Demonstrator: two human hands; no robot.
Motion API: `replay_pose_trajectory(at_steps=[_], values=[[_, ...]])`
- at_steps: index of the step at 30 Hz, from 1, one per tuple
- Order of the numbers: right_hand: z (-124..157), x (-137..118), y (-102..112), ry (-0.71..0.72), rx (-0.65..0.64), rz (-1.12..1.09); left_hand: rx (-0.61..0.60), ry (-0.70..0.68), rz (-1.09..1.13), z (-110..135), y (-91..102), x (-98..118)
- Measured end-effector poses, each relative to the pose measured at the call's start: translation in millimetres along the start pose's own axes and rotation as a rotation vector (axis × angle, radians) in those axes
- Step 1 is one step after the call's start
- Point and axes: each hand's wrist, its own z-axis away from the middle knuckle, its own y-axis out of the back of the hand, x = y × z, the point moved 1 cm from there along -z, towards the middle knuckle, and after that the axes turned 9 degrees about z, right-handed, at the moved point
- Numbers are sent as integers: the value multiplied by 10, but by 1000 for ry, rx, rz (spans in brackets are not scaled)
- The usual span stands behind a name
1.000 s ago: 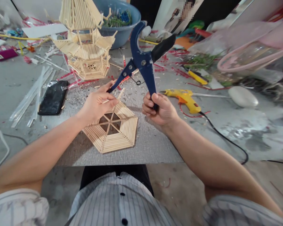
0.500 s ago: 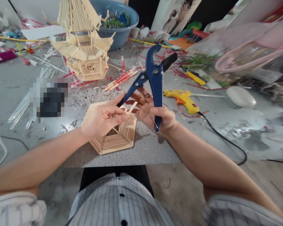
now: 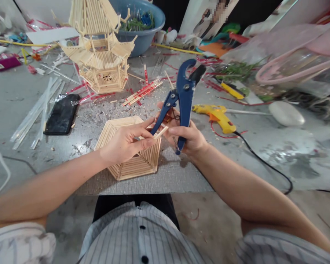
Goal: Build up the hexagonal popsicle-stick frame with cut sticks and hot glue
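My right hand (image 3: 188,139) grips the handles of a blue ratchet cutter (image 3: 181,99), whose jaw points up and away. My left hand (image 3: 126,143) pinches a short wooden stick (image 3: 161,132) between thumb and fingers, its tip close to the cutter's lower handle. Both hands hover over a flat hexagonal panel of glued wooden sticks (image 3: 132,165) lying on a grey textured mat (image 3: 170,172).
A tiered pagoda model of sticks (image 3: 99,55) stands behind. A black phone (image 3: 62,113) and clear glue sticks (image 3: 35,110) lie left. A yellow glue gun (image 3: 216,115) with a black cord lies right. Red-wrapped sticks (image 3: 143,91), a blue basin (image 3: 143,25) and clutter fill the back.
The cutter has come down and closer to me, its handles drawn nearer together. My left hand with the stick moved slightly right towards the cutter.
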Motion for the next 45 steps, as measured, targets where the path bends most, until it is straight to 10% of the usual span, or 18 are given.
replay_pose_trajectory(at_steps=[3, 9, 17, 45], values=[[-15, 50, 26, -81, 216, -175, 126, 42, -35, -14, 68, -51], [-60, 310, 167, -173, 471, 279, 325, 39, 165, -132, 272, -138], [-74, 228, 167, -48, 310, 917, 361, 27, 464, -253, 407, -183], [20, 58, 61, 127, 41, 840, 192, 40, 391, -227, 329, -211]])
